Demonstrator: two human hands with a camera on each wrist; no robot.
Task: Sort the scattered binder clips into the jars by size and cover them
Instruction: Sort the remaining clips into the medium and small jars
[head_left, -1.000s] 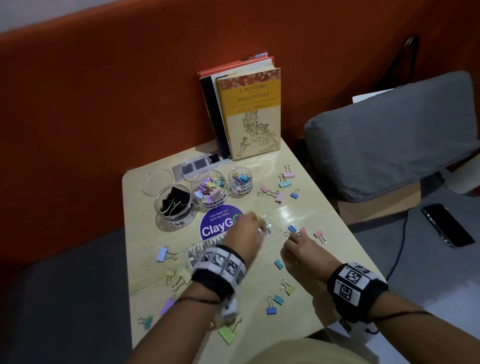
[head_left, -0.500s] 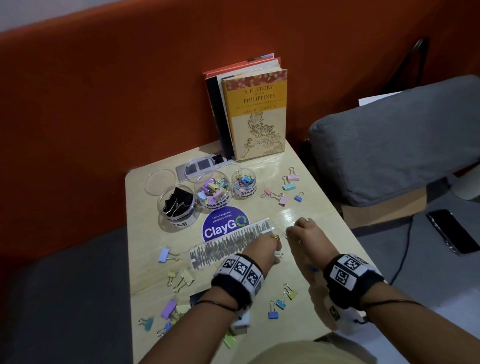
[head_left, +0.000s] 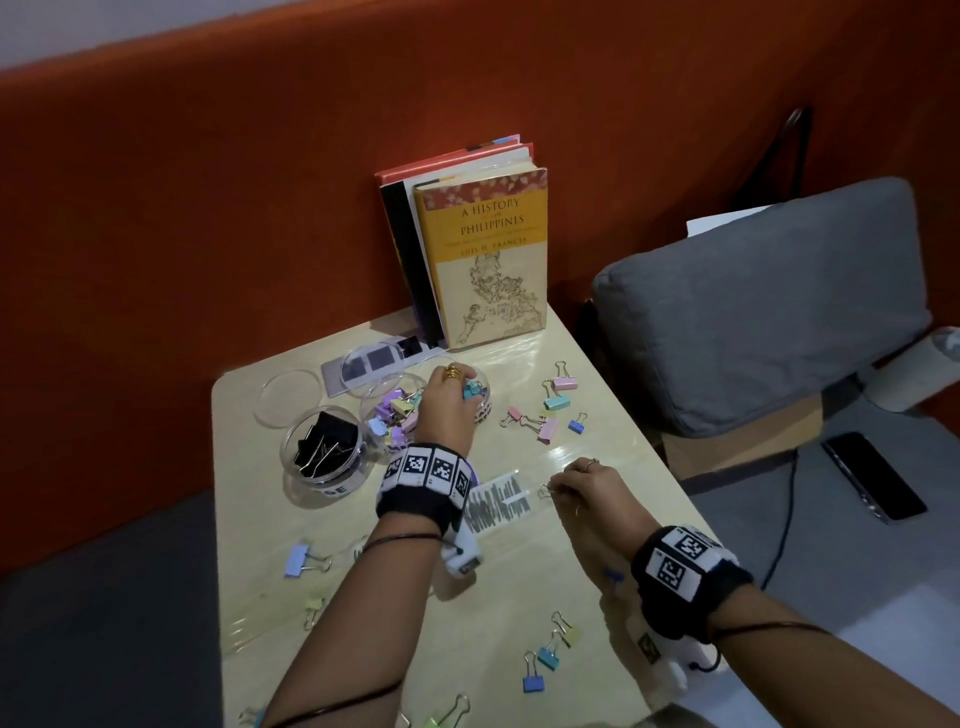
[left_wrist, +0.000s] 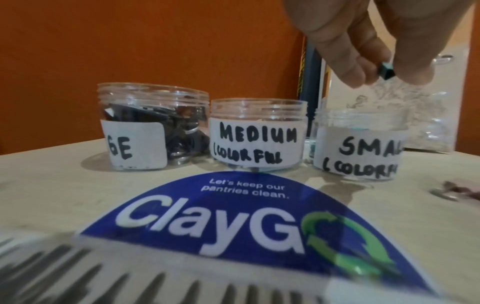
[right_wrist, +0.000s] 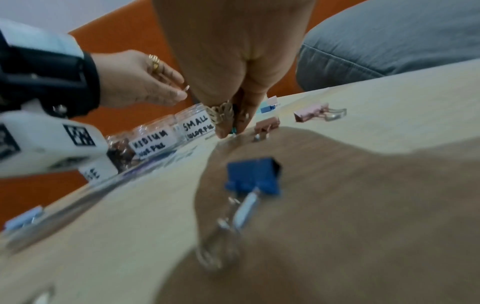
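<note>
Three open clear jars stand at the table's back left: the large jar (head_left: 322, 447) of black clips, the medium jar (head_left: 389, 410) (left_wrist: 257, 131) and the small jar (head_left: 482, 413) (left_wrist: 358, 148). My left hand (head_left: 457, 387) hovers over the small jar and pinches a small teal clip (left_wrist: 463, 71). My right hand (head_left: 571, 480) is lower on the table, fingertips (right_wrist: 241, 123) pinching a small teal clip (right_wrist: 234, 130) that lies on the wood. Several coloured clips lie scattered, among them a pink one (head_left: 563, 383), a teal one (head_left: 557, 401) and a blue one (right_wrist: 253, 178) under my right wrist.
Two clear lids (head_left: 285, 392) (head_left: 371, 361) lie behind the jars. Books (head_left: 483, 249) lean on the orange wall. A grey cushion (head_left: 753, 301) and a phone (head_left: 872, 475) are right of the table. More clips lie near the front edge, such as a blue one (head_left: 533, 683).
My left hand has travelled from the table's middle up to the small jar with a clip. My right hand has stayed near the same spot, its fingertips down on a small clip.
</note>
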